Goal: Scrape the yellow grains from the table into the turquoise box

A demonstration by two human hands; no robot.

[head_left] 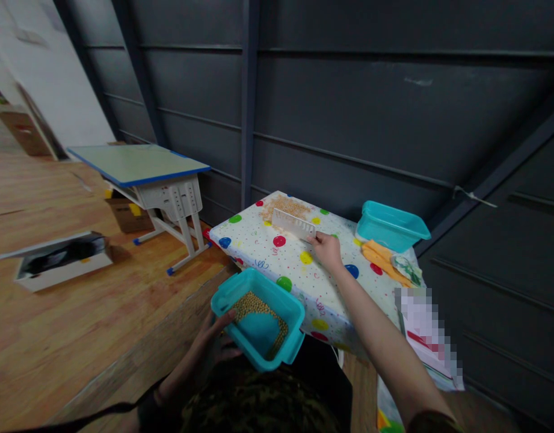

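Note:
My left hand [218, 334] grips the near edge of a teal plastic tub [258, 316], held at the table's front edge; a layer of small tan beans lies inside it. My right hand [326, 249] reaches over the dotted tablecloth [277, 255] and holds a flat white plastic scraper [293, 224] by its end. The scraper's edge rests against a spread of tan beans [283, 207] at the far side of the table.
A second teal tub [391, 225] stands at the table's right back corner, with orange cloth [380, 255] and a small packet beside it. Papers lie at the right edge. A blue-edged desk [141, 165] and an open white box [60, 258] stand on the wooden floor to the left.

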